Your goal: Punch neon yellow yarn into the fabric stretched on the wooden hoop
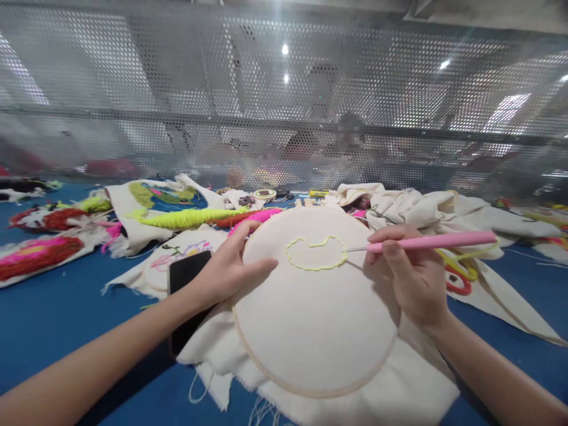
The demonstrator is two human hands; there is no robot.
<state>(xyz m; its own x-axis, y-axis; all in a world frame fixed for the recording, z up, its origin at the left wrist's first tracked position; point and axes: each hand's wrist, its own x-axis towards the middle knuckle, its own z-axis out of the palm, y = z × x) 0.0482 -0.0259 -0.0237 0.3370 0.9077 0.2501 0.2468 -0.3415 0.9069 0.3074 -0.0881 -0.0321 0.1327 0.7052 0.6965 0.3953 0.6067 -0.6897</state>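
A round wooden embroidery hoop (284,378) holds cream cloth (310,319) on a blue table. A yellow-green yarn outline (316,253) is stitched in its upper half. My left hand (231,266) grips the hoop's left rim, thumb lying on the cloth. My right hand (410,275) is closed round a pink punch needle (437,241), whose metal tip touches the outline's right end.
A black phone (186,296) lies left of the hoop. Yellow and red scissors (461,275) sit behind my right hand. Neon yellow, pink and red yarn skeins (186,219) and stitched pieces (35,254) lie at the left. Crumpled cream cloth (444,207) is at the back right. A perforated metal screen (284,106) stands behind.
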